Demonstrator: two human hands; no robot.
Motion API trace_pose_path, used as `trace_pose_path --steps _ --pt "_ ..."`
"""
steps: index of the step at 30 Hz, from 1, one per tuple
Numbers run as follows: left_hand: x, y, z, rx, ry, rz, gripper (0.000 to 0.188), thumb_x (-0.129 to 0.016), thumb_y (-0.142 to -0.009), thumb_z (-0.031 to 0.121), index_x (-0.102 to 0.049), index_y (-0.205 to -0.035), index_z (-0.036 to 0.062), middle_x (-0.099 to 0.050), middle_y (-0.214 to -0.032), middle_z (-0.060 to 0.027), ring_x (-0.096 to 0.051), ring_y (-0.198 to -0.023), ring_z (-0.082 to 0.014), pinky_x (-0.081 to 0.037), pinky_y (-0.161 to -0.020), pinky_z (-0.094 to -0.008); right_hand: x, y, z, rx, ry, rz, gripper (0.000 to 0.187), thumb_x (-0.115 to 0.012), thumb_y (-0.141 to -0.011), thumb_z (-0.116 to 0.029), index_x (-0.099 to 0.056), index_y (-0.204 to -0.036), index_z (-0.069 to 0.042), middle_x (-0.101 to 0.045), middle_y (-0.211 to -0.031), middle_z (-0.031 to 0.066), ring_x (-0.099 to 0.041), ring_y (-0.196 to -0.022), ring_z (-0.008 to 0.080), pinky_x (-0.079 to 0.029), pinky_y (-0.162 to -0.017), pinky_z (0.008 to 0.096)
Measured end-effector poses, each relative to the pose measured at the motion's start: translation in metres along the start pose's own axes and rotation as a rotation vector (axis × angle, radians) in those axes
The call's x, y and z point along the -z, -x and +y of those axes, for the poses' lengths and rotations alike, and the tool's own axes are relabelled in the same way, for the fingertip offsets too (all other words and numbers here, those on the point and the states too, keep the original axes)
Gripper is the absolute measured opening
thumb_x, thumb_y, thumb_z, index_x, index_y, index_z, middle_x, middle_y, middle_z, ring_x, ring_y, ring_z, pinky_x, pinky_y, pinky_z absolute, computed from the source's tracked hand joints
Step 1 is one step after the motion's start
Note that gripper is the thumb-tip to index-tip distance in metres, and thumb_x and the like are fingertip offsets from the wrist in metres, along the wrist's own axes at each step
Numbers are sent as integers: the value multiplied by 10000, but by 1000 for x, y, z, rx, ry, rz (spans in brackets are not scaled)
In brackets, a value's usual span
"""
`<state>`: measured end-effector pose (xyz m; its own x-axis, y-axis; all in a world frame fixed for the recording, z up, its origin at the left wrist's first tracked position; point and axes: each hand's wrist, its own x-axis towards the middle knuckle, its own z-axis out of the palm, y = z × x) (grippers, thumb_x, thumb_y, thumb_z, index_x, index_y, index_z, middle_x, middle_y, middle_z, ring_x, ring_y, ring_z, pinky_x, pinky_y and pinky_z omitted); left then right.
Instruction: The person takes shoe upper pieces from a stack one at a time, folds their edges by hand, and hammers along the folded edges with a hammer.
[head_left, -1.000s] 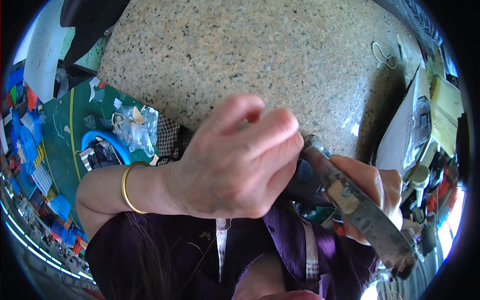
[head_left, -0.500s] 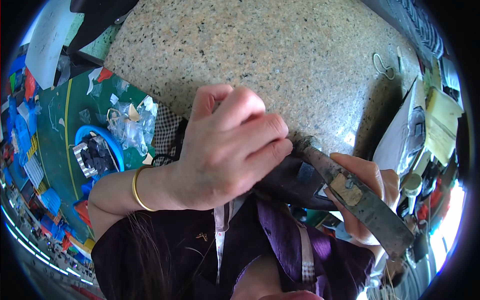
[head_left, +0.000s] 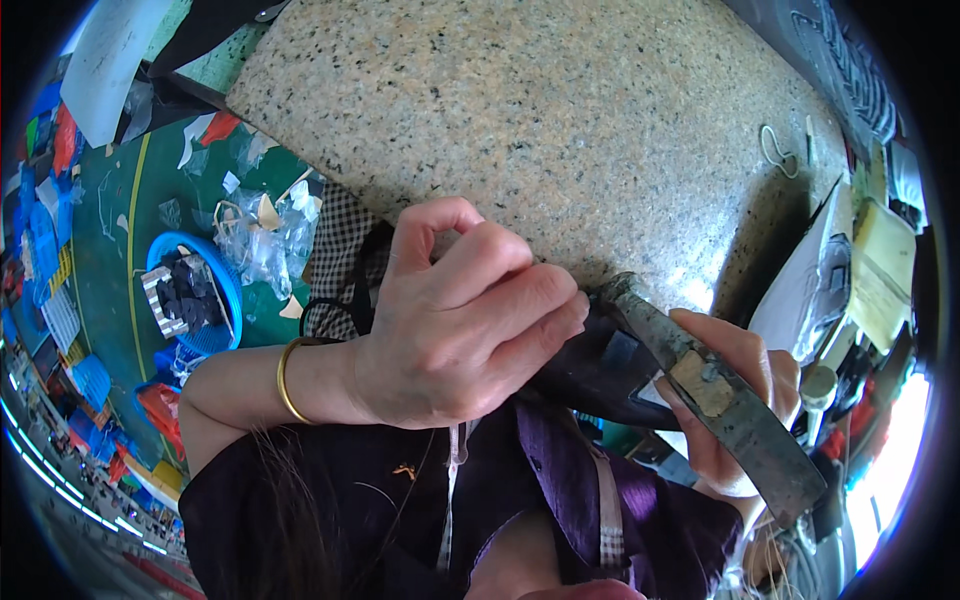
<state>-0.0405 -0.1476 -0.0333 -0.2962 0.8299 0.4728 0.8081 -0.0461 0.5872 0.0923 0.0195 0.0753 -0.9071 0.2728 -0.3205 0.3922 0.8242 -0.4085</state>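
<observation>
My left hand (head_left: pixel 465 325), with a gold bangle (head_left: pixel 287 380) on its wrist, is closed, knuckles up, beside the near edge of the stone-topped bench. Its fingertips are curled out of sight, so what they grip is hidden. My right hand (head_left: pixel 735 350) is wrapped round a hammer (head_left: pixel 750 420) just under its head. The grey, curved metal head is worn, and the wooden handle end shows in its eye. One end of the head comes close to my left little finger. Between the hands, below them, lies a dark glossy piece (head_left: pixel 590 365), partly covered; its kind is unclear.
The speckled stone bench (head_left: pixel 540 130) spreads out ahead, with a bent wire hook (head_left: pixel 778 152) at its right. Farther right are a pale yellow block (head_left: pixel 882 265) and tools. Left, on the green floor (head_left: pixel 110 220), stand a blue basket (head_left: pixel 235 285) of dark scraps and crumpled clear plastic (head_left: pixel 265 235).
The whole view has shifted a little. My left hand sits slightly lower in the picture, still closed. The hammer and my right hand stay almost in place.
</observation>
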Motion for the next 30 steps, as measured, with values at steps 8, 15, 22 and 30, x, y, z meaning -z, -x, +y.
trace_pose_path --steps 8,15,22,30 --pt "6 -2 19 13 -87 -59 204 -716 -608 130 -720 -805 77 -636 -846 46 -484 -746 -141 -356 -710 -337 0 3 -7 -70 12 183 347 -745 -726 -187 -688 -1040 -50 -705 -918 86 -633 -724 246 -467 -728 318" --pt "3 8 9 -7 57 -75 214 -749 -692 224 -723 -868 104 -588 -846 58 -492 -781 -160 -371 -774 -375 -1 -9 -4 111 -63 -17 278 -727 -730 -101 -682 -1000 -49 -703 -858 88 -654 -709 233 -456 -652 326" --pt "15 10 9 -147 -31 -186 317 -737 -727 336 -693 -999 180 -552 -869 25 -475 -932 -202 -406 -840 -422 -4 -5 -7 191 -197 -40 285 -674 -790 -190 -640 -1024 -31 -688 -796 118 -673 -649 277 -499 -575 357" --pt "13 -62 36 -229 443 -500 138 -682 -758 52 -567 -834 58 -539 -887 -69 -591 -815 -199 -520 -681 -309 31 75 50 -110 -142 673 292 -630 -834 -119 -589 -1104 -14 -667 -813 91 -657 -672 176 -526 -605 334"
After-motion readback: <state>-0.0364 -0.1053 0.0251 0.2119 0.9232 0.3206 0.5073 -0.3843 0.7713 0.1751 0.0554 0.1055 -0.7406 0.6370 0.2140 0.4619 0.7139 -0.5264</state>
